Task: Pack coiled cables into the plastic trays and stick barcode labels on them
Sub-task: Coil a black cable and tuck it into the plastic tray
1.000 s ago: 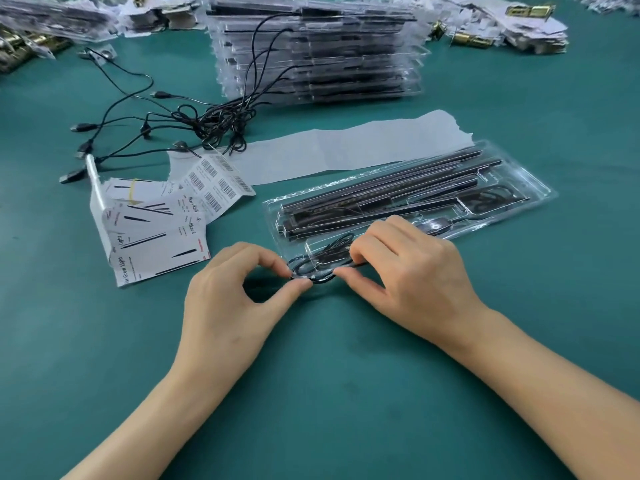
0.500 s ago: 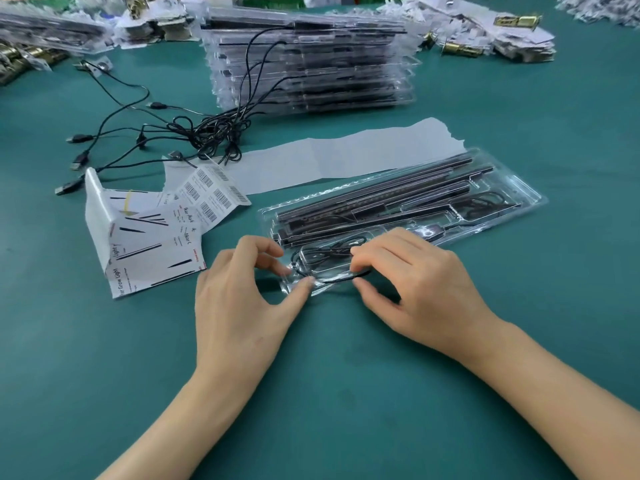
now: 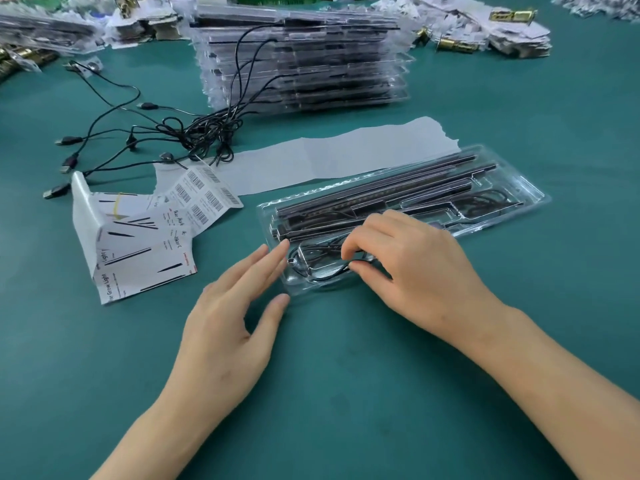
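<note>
A clear plastic tray (image 3: 526, 194) lies slantwise on the green table, holding long black bars. At its near left end a black coiled cable (image 3: 320, 259) sits in a compartment. My right hand (image 3: 408, 268) pinches the cable at the coil's right side with curled fingers. My left hand (image 3: 235, 306) lies flat with straight fingers, its fingertips touching the tray's left end. A sheet of barcode labels (image 3: 204, 195) lies to the left of the tray.
A tall stack of filled trays (image 3: 304, 64) stands at the back. Loose black USB cables (image 3: 145, 140) tangle at the left. A white backing strip (image 3: 329, 154) lies behind the tray, printed paper cards (image 3: 138, 251) beside the labels. Paper scraps pile along the far edge.
My left hand has let go of the cable and straightened out beside the tray's end. The right hand still pinches the coil, now inside the compartment.
</note>
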A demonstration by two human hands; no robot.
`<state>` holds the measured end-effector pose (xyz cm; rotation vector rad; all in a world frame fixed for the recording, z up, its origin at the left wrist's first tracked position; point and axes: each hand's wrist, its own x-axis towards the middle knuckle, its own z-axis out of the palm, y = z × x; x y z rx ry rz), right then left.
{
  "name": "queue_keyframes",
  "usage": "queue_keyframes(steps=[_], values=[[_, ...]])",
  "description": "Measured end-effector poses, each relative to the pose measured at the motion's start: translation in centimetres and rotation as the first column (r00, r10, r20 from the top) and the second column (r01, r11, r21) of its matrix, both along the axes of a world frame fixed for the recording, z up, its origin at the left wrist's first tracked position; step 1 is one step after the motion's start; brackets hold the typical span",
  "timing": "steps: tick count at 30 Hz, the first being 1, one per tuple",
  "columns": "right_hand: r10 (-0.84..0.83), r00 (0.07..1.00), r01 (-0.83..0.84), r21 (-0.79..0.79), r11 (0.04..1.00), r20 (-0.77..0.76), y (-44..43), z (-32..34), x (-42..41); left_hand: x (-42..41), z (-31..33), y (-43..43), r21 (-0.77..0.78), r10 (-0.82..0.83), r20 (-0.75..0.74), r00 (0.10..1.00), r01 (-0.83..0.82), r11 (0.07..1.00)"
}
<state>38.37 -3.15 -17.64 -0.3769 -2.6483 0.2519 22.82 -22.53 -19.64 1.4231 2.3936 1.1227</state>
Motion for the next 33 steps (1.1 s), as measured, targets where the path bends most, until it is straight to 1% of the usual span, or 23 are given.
queue_keyframes(steps=[2, 4, 7, 9, 12, 15, 19, 24, 33], values=[[0.013, 1.000, -0.012, -0.012, 1.000, 0.023, 0.2, 0.3, 0.1, -0.4, -0.1, -0.2, -0.024, -0.045, -0.047, 0.998, 0.044, 0.999], [0.013, 1.000, -0.011, -0.079, 0.997, 0.021, 0.5, 0.3, 0.2, -0.7, -0.1, -0.4, -0.056, -0.080, -0.110, 0.991, 0.074, 0.996], [0.026, 1.000, -0.028, -0.301, 0.953, -0.011, 1.3, -0.1, 0.6, -0.9, 0.1, -0.4, -0.097, -0.132, -0.192, 0.972, 0.115, 0.989], [0.039, 0.999, -0.047, -0.397, 0.917, -0.029, 1.7, -0.4, 1.1, -0.9, 0.0, -0.3, -0.121, -0.147, -0.214, 0.966, 0.123, 0.985], [0.000, 0.998, -0.025, -0.380, 0.925, -0.066, 1.9, -1.0, 1.5, -0.9, -0.2, -0.3, -0.131, -0.144, -0.219, 0.965, 0.117, 0.984], [-0.018, 0.995, -0.017, -0.339, 0.941, -0.100, 1.7, -1.7, 1.5, -0.9, -0.2, -0.3, -0.111, -0.141, -0.184, 0.973, 0.122, 0.986], [-0.042, 0.986, -0.026, -0.401, 0.916, -0.159, 1.5, -1.9, 1.5, -0.7, -0.3, -0.4, -0.084, -0.126, -0.163, 0.979, 0.113, 0.990], [-0.051, 0.987, -0.014, -0.394, 0.919, -0.154, 1.4, -2.0, 1.2, -0.6, -0.2, -0.3, -0.064, -0.107, -0.133, 0.985, 0.099, 0.993], [-0.097, 0.988, 0.056, -0.307, 0.950, -0.119, 0.5, -1.8, 0.5, -0.5, -0.1, -0.3, -0.084, -0.095, -0.110, 0.989, 0.086, 0.993]])
